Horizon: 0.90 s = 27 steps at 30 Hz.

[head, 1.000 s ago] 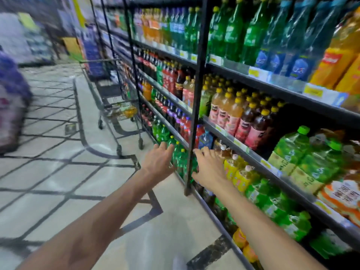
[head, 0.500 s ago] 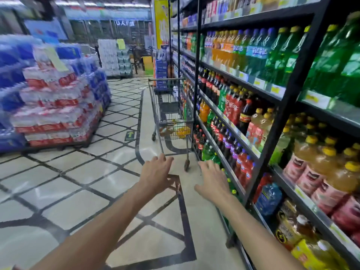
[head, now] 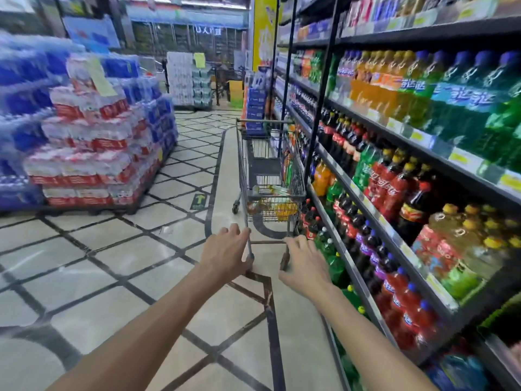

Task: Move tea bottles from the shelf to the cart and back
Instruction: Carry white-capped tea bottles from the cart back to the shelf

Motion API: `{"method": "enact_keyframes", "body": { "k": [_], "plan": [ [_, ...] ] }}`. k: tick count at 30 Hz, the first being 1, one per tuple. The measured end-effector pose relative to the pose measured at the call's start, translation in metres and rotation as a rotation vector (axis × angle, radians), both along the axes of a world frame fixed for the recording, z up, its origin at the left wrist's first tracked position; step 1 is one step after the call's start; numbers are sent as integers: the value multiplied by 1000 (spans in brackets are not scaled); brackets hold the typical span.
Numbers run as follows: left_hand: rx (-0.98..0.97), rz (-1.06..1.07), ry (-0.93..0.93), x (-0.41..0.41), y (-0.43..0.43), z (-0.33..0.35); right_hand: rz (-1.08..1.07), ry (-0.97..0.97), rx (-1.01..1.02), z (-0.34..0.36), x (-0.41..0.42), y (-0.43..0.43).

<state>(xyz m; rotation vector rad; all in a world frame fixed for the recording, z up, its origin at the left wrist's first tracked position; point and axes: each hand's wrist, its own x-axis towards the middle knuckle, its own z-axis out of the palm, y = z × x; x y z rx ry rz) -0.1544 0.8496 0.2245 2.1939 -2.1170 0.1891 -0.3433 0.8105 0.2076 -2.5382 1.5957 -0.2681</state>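
A glossy cream tiled floor [head: 118, 258] crossed by dark diagonal lines runs down the aisle. Stacked shrink-wrapped bottle packs [head: 93, 142] stand on the left. Farther back are a yellow banner [head: 263, 32] and ceiling lights [head: 180, 0].

Under me the floor [head: 112, 249] is cream tile crossed by a dark diagonal lattice, and the cart [head: 265, 167] ahead is grey wire with yellow showing low in its basket. The shelf [head: 319, 108] has a black frame and carries green bottles [head: 465, 114] with blue caps and labels, orange bottles [head: 361, 91], dark cola bottles [head: 389, 184] with red labels, and amber tea bottles [head: 445, 235] with yellow caps and red labels. On my left the stacked water packs [head: 93, 142] are blue and red-and-white.
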Motion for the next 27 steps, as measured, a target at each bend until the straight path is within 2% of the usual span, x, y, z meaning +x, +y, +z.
{"method": "enact_keyframes", "body": {
  "k": [12, 20, 27],
  "plan": [
    [-17, -72, 35, 120, -165, 2, -92, 40, 54, -5, 119, -146],
    [-9, -131, 20, 153, -258, -4, -140, 19, 68, -17, 154, -234],
    [63, -132, 24, 163, -365, -22, -186, 12, 97, -31, 164, -347]
  ]
}}
